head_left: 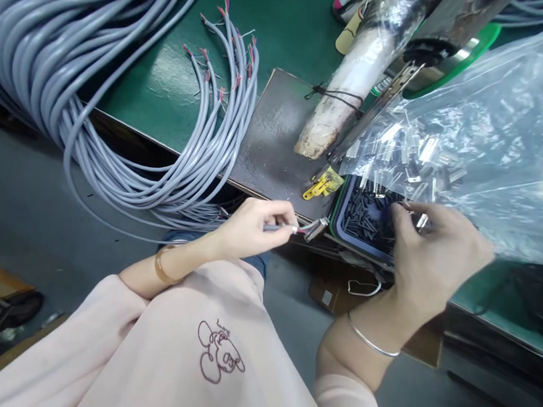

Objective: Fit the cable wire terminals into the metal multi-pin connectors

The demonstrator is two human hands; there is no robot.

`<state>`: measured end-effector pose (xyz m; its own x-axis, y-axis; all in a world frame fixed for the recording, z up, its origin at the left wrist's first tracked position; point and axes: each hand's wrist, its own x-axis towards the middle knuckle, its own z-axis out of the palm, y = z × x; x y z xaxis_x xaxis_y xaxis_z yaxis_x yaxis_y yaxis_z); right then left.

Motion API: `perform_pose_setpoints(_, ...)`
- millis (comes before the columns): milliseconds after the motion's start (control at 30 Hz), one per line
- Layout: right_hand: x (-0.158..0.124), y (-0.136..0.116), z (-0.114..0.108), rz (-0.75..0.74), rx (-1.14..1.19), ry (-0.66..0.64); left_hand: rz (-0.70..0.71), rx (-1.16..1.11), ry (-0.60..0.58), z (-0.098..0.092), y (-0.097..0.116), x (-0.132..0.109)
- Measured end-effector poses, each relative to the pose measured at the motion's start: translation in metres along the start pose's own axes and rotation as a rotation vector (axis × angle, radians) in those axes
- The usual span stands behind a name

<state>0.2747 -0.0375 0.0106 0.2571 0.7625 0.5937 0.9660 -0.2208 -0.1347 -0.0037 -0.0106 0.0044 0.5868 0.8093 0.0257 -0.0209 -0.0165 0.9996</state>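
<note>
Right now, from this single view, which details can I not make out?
Head view:
Grey cable coil: cut off by the top and left edges.
Tray, right side: partly hidden by the right hand.
Wires at the connector: too small to trace individually.

This looks like a workshop for cable work. Beyond and to the left of the left hand (263, 228), a thick coil of grey cables (45, 39) lies over the green tabletop (293, 31), many ends stripped to coloured wires (227, 3). Ahead of that hand is a scuffed dark plate (272, 129). At the right hand's (442, 252) fingertips, a bin (338, 219) holds small dark pieces (361, 219); past it, a clear bag (528, 122) spreads by loose metal parts (428, 149).
</note>
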Motion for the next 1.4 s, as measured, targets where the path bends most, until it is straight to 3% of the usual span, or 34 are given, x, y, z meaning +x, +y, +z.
perform_pose_setpoints(100,-0.010,-0.030,-0.013,0.158,0.273,0.321,-0.109,-0.203,0.075,0.001,-0.008,0.003)
perform_pose_setpoints(167,-0.022,-0.055,-0.020,0.285,0.605,0.418,-0.168,-0.315,0.073,0.001,-0.009,0.006)
perform_pose_setpoints(200,-0.029,-0.067,-0.023,0.322,0.753,0.404,-0.188,-0.353,0.074,0.001,-0.009,0.007)
perform_pose_setpoints(300,-0.045,-0.096,-0.025,0.427,1.031,0.070,-0.215,-0.393,0.097,0.003,-0.007,0.009)
perform_pose_setpoints(333,-0.048,-0.102,-0.025,0.438,1.056,0.018,-0.211,-0.394,0.103,0.003,-0.006,0.009)
perform_pose_setpoints(733,-0.043,-0.110,-0.015,0.422,1.016,-0.107,-0.099,-0.282,0.098,0.007,-0.009,0.007)
perform_pose_setpoints(1000,-0.042,-0.106,-0.020,0.410,1.049,-0.216,-0.151,-0.263,0.086,0.005,-0.008,0.007)
perform_pose_setpoints(1167,-0.045,-0.110,-0.031,0.237,0.942,-0.349,-0.127,-0.336,0.059,0.004,-0.010,0.008)
perform_pose_setpoints(1400,-0.049,-0.113,-0.043,-0.053,0.621,-0.291,-0.191,-0.546,-0.063,-0.002,-0.013,0.007)
